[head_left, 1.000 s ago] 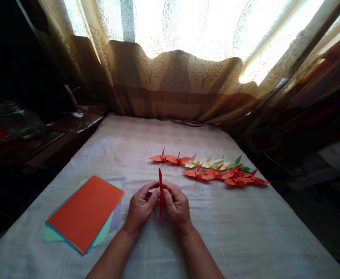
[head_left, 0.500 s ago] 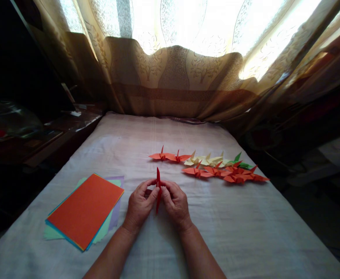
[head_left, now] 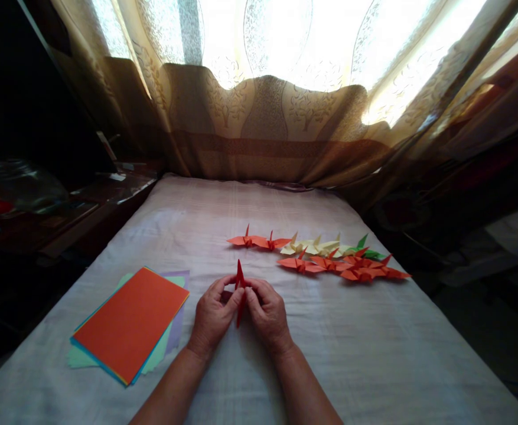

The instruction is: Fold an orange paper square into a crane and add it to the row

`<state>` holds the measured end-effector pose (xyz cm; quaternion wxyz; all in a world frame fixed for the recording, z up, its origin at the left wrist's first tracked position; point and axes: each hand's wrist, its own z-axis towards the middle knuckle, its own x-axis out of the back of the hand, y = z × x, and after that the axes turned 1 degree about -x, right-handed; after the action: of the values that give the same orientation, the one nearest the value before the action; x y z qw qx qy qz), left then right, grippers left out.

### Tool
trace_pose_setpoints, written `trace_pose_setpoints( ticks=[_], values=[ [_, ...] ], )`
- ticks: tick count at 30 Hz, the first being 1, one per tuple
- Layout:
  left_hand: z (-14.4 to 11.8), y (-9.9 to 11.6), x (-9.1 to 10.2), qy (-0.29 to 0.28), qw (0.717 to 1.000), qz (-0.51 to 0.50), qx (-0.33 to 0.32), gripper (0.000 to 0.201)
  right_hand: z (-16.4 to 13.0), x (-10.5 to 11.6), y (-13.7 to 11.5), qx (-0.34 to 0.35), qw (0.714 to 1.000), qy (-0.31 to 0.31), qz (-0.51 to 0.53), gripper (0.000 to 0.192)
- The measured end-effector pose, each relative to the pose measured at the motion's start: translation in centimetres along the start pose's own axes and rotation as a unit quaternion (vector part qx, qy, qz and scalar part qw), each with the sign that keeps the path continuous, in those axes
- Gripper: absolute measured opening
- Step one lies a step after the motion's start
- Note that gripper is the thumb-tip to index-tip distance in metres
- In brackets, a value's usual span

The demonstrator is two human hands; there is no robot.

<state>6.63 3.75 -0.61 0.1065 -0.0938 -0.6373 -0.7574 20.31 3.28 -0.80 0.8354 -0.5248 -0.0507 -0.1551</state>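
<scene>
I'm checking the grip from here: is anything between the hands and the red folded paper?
Nothing visible. The left hand and right hand both pinch the red folded paper directly, above the cloth.

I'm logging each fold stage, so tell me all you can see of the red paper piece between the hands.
The red paper piece is a narrow, folded strip of thin paper, standing nearly upright with a pointed tip on top. The left hand and right hand pinch its middle from either side, above the pale cloth. Its finer creases are too small to tell.
</scene>
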Motion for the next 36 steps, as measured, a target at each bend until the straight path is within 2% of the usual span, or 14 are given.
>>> trace_pose_setpoints(
  ticks=[9,15,22,29,33,36],
  values=[
    [0.1,-0.5,0.0,0.052,0.996,0.056,-0.043,0.029,-0.2,-0.1,0.1,0.038,0.999,0.008,-0.026,0.022],
    [0.0,-0.6,0.1,0.025,0.999,0.036,-0.028,0.035,-0.2,-0.2,0.1,0.058,0.998,-0.002,-0.029,0.022],
    [0.2,-0.5,0.1,0.029,0.999,0.032,-0.029,0.031,-0.2,-0.4,0.3,0.056,0.997,0.018,-0.044,0.027],
    [0.1,-0.5,0.4,0.036,0.988,0.127,-0.084,0.035,-0.3,-0.1,0.7,0.09,0.988,0.064,-0.105,0.03],
    [0.1,-0.4,1.0,0.022,0.98,0.154,-0.127,0.033,-0.1,0.1,0.8,0.093,0.987,0.066,-0.116,0.029],
    [0.2,-0.3,1.4,0.011,0.977,0.168,-0.132,0.031,-0.1,0.1,0.8,0.084,0.987,0.064,-0.123,0.029]
  ],
)
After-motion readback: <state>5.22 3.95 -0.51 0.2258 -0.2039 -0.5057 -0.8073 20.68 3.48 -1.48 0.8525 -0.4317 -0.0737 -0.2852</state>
